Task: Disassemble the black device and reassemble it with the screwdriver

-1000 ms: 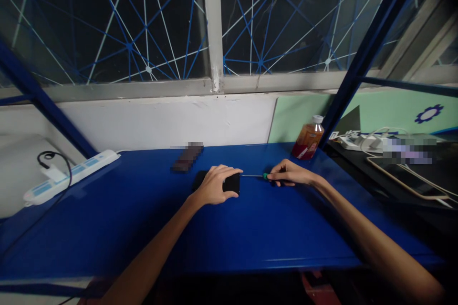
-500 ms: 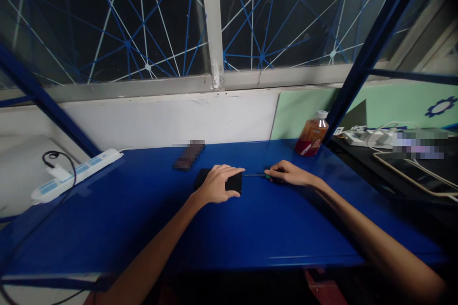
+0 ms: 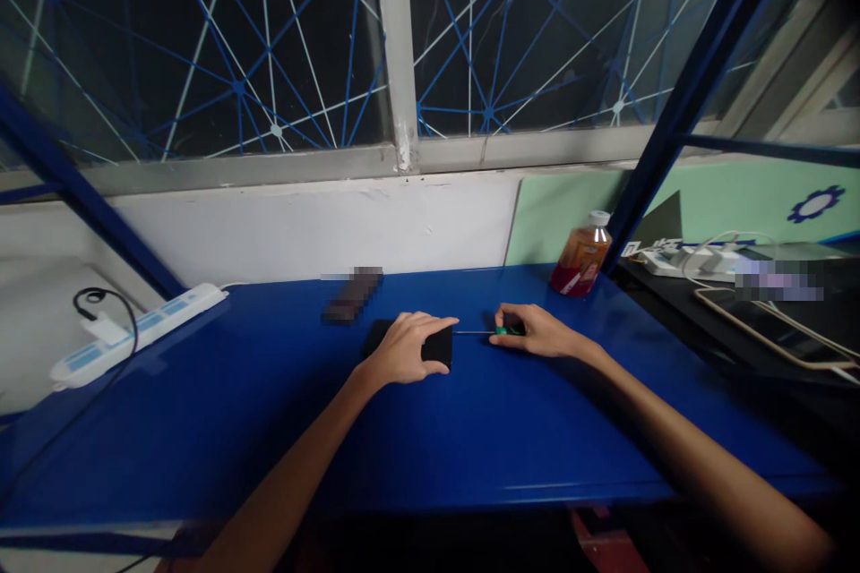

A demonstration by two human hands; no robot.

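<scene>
A flat black box [image 3: 440, 349] lies on the blue table. My left hand [image 3: 405, 349] rests across it, fingers along the far side and thumb along the near side, holding it down. To the right, my right hand [image 3: 541, 331] pinches the green handle of a screwdriver [image 3: 501, 331] between thumb and forefinger. Its thin metal shaft runs level to the left and meets the right side of the box. Where the tip sits is too small to make out. My palm hides much of the box's left part.
A dark, pixel-blurred oblong thing [image 3: 354, 294] lies behind the box. At the back right stands a drink bottle [image 3: 581, 258]. A white power strip [image 3: 144, 331] with a black cable is on the left. A phone [image 3: 766, 327] and cables lie on a black surface at right.
The fingers of my right hand have shifted on the screwdriver, and more of the green handle shows between them. My left hand stays on the box.
</scene>
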